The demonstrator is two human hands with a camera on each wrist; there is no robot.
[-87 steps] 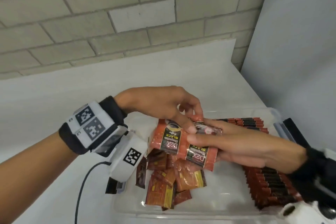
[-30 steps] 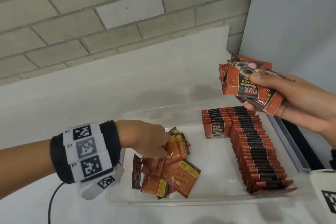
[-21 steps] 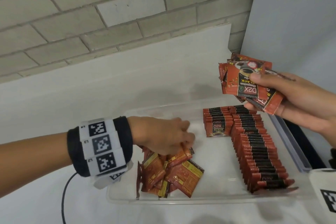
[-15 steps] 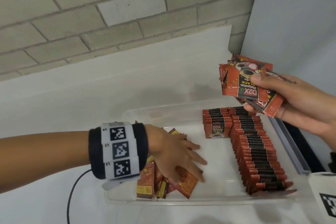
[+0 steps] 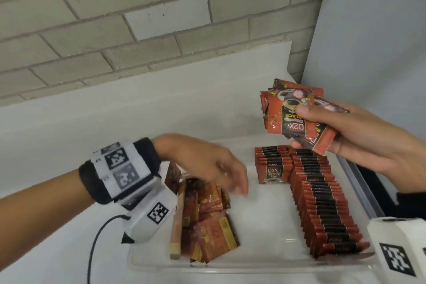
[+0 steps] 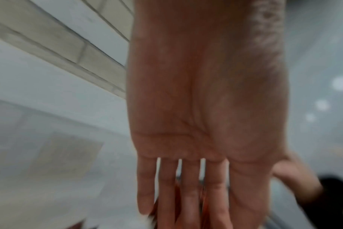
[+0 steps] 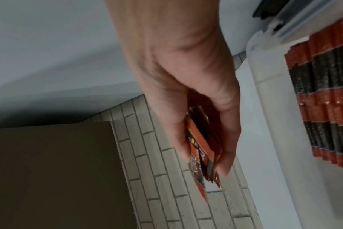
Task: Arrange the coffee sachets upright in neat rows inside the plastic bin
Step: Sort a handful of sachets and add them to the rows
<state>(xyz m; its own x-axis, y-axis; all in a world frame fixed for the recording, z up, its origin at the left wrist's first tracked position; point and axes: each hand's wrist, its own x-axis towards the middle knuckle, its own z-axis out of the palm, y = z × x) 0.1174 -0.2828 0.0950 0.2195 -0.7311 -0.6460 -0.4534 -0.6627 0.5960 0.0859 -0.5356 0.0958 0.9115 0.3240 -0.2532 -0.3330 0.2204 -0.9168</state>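
A clear plastic bin [image 5: 265,265] sits on the white counter. Inside it, a long row of upright red-and-black coffee sachets [image 5: 322,200] runs along its right side, with a short second row [image 5: 272,166] at the back. A loose heap of sachets [image 5: 205,221] lies at the bin's left. My left hand [image 5: 221,168] hovers over that heap with straight, spread fingers [image 6: 188,193], holding nothing; it is motion-blurred. My right hand [image 5: 359,136] is raised above the bin's back right and pinches a stack of sachets [image 5: 290,113] between thumb and fingers [image 7: 202,148].
A brick wall [image 5: 138,18] stands behind the counter and a pale panel [image 5: 373,41] closes the right side. The bin's lid [image 5: 359,180] lies along the bin's right edge. A black cable [image 5: 94,246] trails from my left wrist. The bin's floor shows bare in the middle.
My left hand let go of the shared stack, went down to the loose heap, shoved it leftward with flat fingers and has now lifted slightly. My right hand raised its stack and holds still.
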